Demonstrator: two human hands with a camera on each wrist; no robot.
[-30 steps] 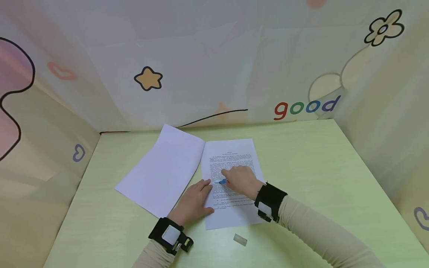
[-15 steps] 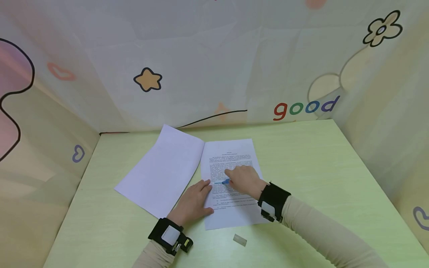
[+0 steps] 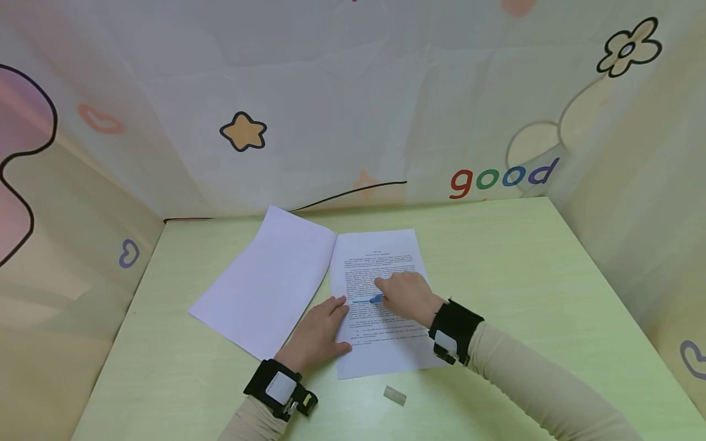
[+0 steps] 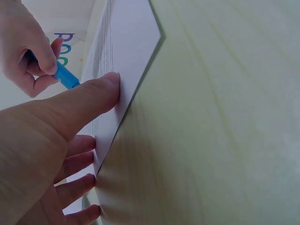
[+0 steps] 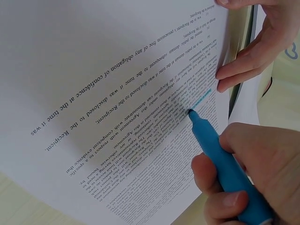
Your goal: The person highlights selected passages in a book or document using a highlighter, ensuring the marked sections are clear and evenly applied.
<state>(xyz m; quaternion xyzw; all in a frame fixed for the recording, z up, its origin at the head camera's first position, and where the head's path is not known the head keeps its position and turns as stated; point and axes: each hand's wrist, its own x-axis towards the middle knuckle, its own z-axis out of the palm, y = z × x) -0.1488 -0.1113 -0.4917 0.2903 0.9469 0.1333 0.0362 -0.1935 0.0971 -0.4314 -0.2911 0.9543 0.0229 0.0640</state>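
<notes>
My right hand (image 3: 409,298) grips a blue highlighter (image 5: 224,161), its tip touching the printed sheet (image 3: 380,361) partway down the text. Behind the tip runs a short blue streak (image 5: 202,98) over one line of print. My left hand (image 3: 315,334) rests on the left edge of that sheet with fingers spread. In the left wrist view the thumb (image 4: 101,91) lies flat on the paper. A blank page (image 3: 276,275), turned over to the left, joins the printed sheet at the top.
A small translucent grey piece (image 3: 394,395) lies on the light green table (image 3: 524,275) in front of the sheet. Black straps with cameras sit on both wrists. A patterned cloth (image 3: 353,92) stands behind the table and along both sides.
My right hand has slid a little to the right with the highlighter, and the blue streak on the line has grown longer. The left hand has stayed in place.
</notes>
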